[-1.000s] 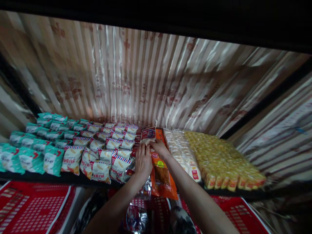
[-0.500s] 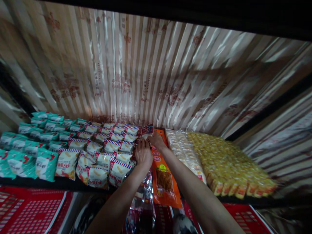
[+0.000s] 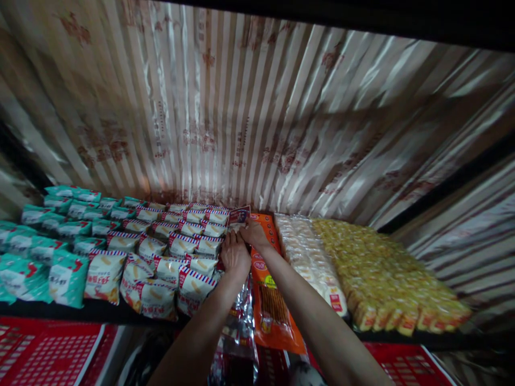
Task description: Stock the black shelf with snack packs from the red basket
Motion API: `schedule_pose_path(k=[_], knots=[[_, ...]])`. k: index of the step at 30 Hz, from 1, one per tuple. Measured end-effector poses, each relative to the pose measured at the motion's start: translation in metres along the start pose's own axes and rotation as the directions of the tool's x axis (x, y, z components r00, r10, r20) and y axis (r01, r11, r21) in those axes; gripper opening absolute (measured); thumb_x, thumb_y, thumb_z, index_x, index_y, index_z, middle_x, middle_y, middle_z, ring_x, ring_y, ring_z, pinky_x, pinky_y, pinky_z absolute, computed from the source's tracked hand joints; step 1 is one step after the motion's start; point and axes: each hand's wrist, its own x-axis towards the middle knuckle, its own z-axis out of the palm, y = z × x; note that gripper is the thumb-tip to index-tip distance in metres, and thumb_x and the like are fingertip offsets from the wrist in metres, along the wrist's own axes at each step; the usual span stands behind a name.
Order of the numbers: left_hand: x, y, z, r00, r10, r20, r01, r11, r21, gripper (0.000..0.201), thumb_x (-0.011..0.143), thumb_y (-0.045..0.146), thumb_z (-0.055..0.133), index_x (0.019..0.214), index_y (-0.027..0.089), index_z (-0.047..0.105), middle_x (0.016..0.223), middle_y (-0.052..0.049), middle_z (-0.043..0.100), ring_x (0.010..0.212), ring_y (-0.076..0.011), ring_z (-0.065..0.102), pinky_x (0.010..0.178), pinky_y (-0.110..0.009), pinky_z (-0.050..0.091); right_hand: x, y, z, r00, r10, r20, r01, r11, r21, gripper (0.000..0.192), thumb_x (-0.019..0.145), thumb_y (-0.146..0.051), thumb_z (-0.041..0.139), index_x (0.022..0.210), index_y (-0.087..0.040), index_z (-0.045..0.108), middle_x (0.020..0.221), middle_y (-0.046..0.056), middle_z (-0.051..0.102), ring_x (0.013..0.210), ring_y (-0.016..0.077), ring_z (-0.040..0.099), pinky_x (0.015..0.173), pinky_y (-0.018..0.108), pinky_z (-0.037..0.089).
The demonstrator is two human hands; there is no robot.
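Note:
Both hands reach to the back of the shelf at a dark red snack packet (image 3: 240,214) with a picture on its front. My left hand (image 3: 235,253) is closed at its lower edge, and my right hand (image 3: 256,234) is pinched at its right side; the fingertips partly hide each other. Below my left wrist lie shiny silver packets (image 3: 238,332) in a column, running toward the shelf's front. Under my right forearm is a flat orange packet (image 3: 270,289) with brown sticks showing through a window.
To the left stand rows of white snack bags (image 3: 105,273) and teal bags (image 3: 66,273). On the right are clear-wrapped white packs (image 3: 308,262) and many yellow packs (image 3: 374,268). Red baskets (image 3: 44,348) sit below the shelf. A striped foil sheet (image 3: 225,107) covers the back.
The dark red packet stands slightly more to the left and less tilted, with both hands still at it. The view has shifted a little.

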Motion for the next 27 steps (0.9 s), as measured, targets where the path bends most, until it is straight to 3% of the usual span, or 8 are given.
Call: schedule_pose_path(k=[5, 8, 10, 14, 17, 21, 27], knots=[[0.000, -0.001, 0.005, 1.000, -0.007, -0.014, 0.007, 1.000, -0.020, 0.042, 0.084, 0.011, 0.039, 0.123, 0.003, 0.051, 0.126, -0.021, 0.054, 0.122, -0.0275, 0.047, 0.099, -0.042, 0.040, -0.007, -0.003, -0.008, 0.998, 0.058, 0.027, -0.057, 0.998, -0.036, 0.032, 0.084, -0.027, 0.045, 0.110, -0.017, 0.061, 0.111, 0.013, 0.064, 0.104, 0.0235, 0.060, 0.084, 0.032, 0.046], [0.000, -0.002, 0.005, 1.000, 0.003, -0.019, -0.004, 0.999, -0.049, 0.041, 0.083, 0.012, 0.040, 0.120, 0.003, 0.053, 0.126, -0.021, 0.054, 0.122, -0.0276, 0.047, 0.099, -0.042, 0.040, -0.010, -0.005, -0.013, 0.993, 0.110, -0.038, -0.113, 0.989, -0.094, 0.031, 0.086, -0.029, 0.043, 0.105, -0.017, 0.066, 0.116, 0.016, 0.060, 0.107, 0.0281, 0.058, 0.084, 0.038, 0.046], [0.001, -0.003, 0.004, 0.999, 0.007, -0.038, -0.010, 0.998, -0.066, 0.039, 0.082, 0.012, 0.040, 0.118, 0.004, 0.055, 0.126, -0.021, 0.054, 0.121, -0.0273, 0.048, 0.099, -0.042, 0.040, -0.009, -0.004, -0.014, 0.993, 0.045, -0.109, -0.058, 0.992, -0.116, 0.030, 0.086, -0.025, 0.043, 0.100, -0.016, 0.068, 0.117, 0.018, 0.059, 0.111, 0.0294, 0.054, 0.087, 0.039, 0.044], [0.002, -0.004, 0.005, 0.998, 0.022, -0.062, -0.027, 0.996, -0.084, 0.039, 0.081, 0.011, 0.040, 0.116, 0.003, 0.055, 0.124, -0.021, 0.055, 0.121, -0.0277, 0.047, 0.100, -0.043, 0.039, 0.005, 0.000, -0.010, 0.966, -0.209, -0.154, 0.191, 0.974, -0.123, 0.028, 0.087, -0.021, 0.042, 0.095, -0.017, 0.069, 0.112, 0.011, 0.064, 0.111, 0.0209, 0.053, 0.095, 0.029, 0.039], [0.002, -0.004, 0.009, 0.997, 0.040, -0.072, -0.048, 0.992, -0.114, 0.038, 0.081, 0.010, 0.038, 0.113, 0.002, 0.056, 0.122, -0.022, 0.056, 0.122, -0.0286, 0.046, 0.101, -0.045, 0.038, 0.019, 0.000, -0.005, 0.952, -0.283, -0.120, 0.269, 0.956, -0.119, 0.029, 0.087, -0.020, 0.041, 0.101, -0.018, 0.067, 0.110, 0.007, 0.065, 0.107, 0.0172, 0.055, 0.093, 0.024, 0.040], [0.002, -0.006, 0.013, 0.990, 0.070, -0.123, -0.090, 0.982, -0.169, 0.037, 0.081, 0.007, 0.035, 0.111, 0.004, 0.057, 0.120, -0.021, 0.055, 0.120, -0.0285, 0.047, 0.099, -0.049, 0.039, 0.036, -0.007, -0.001, 0.927, -0.373, 0.036, 0.374, 0.916, -0.142, 0.033, 0.087, -0.018, 0.041, 0.110, -0.022, 0.064, 0.119, 0.003, 0.063, 0.112, 0.0158, 0.053, 0.097, 0.025, 0.037], [0.006, -0.008, 0.009, 0.994, 0.036, -0.100, -0.058, 0.973, -0.222, 0.032, 0.084, 0.008, 0.034, 0.106, 0.008, 0.057, 0.112, -0.016, 0.058, 0.111, -0.0239, 0.053, 0.097, -0.042, 0.042, 0.049, -0.012, 0.008, 0.930, -0.334, 0.150, 0.357, 0.918, -0.171, 0.027, 0.083, -0.022, 0.051, 0.105, -0.023, 0.066, 0.118, 0.005, 0.064, 0.117, 0.0196, 0.051, 0.105, 0.035, 0.027]])
